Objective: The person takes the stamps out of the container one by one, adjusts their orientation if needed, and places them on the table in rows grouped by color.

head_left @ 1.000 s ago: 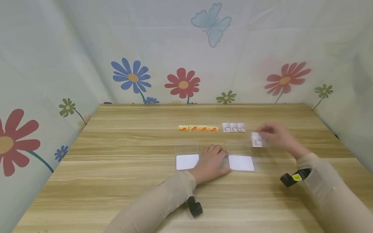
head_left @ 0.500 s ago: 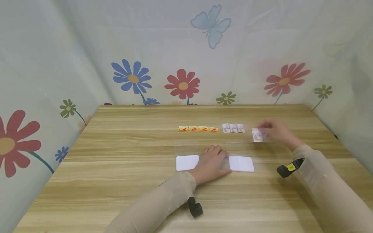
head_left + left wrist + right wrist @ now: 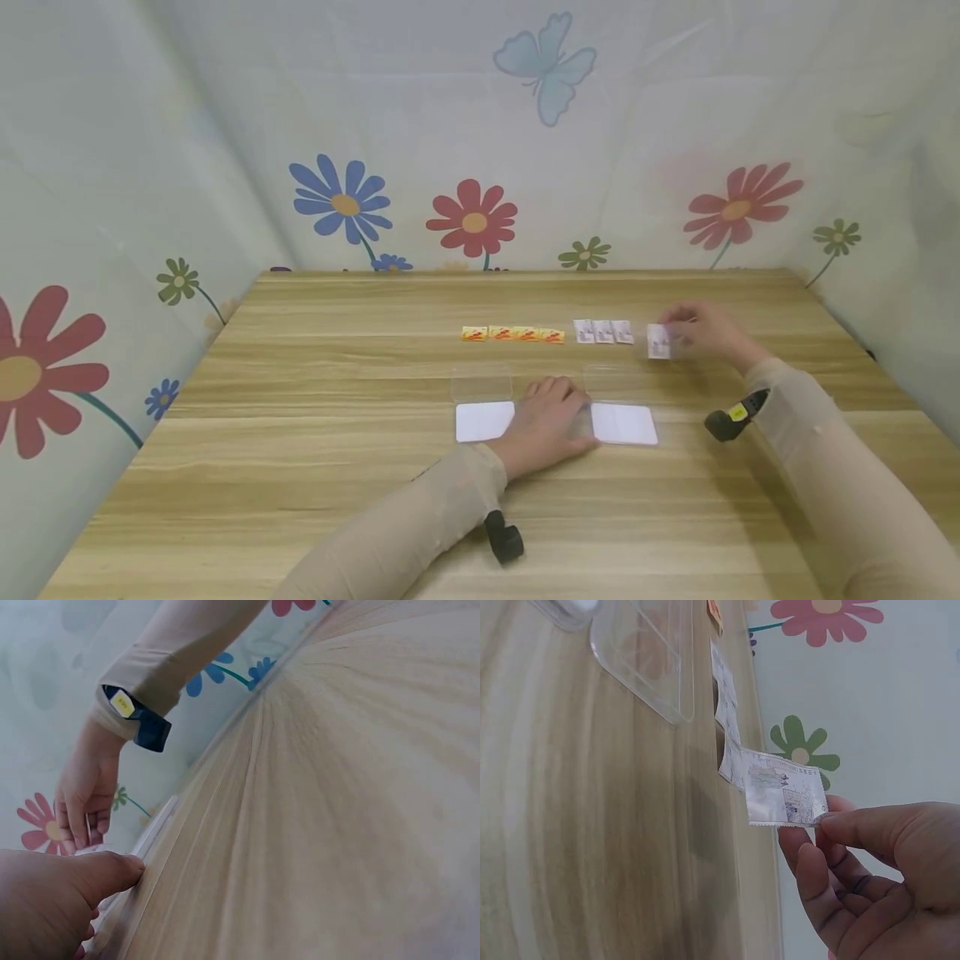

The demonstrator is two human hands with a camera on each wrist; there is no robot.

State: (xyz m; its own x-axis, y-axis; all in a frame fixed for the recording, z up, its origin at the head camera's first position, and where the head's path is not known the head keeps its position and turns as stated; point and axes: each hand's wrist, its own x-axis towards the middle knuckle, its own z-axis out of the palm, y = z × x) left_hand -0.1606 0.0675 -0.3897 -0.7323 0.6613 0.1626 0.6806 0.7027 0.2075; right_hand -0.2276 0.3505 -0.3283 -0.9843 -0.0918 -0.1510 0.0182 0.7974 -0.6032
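Observation:
My right hand (image 3: 701,329) pinches a small white sachet (image 3: 658,342) by its edge, just above the table and to the right of a row of white sachets (image 3: 603,331). The right wrist view shows the held sachet (image 3: 784,796) between thumb and fingers (image 3: 855,832), beside that row (image 3: 726,712). My left hand (image 3: 546,421) rests flat on the table between two white-bottomed clear boxes (image 3: 484,419) (image 3: 624,423), whose clear lids (image 3: 482,383) stand open behind them. In the left wrist view my left hand (image 3: 52,896) lies by a box edge.
A row of several orange sachets (image 3: 512,333) lies left of the white ones. The wooden table (image 3: 337,467) is walled on three sides by a flowered sheet (image 3: 472,167). Wrist cameras (image 3: 502,537) (image 3: 726,421) hang under both sleeves.
My right hand has carried the white sachet away from me and slightly left, closer to the end of the white row. The left hand has stayed put.

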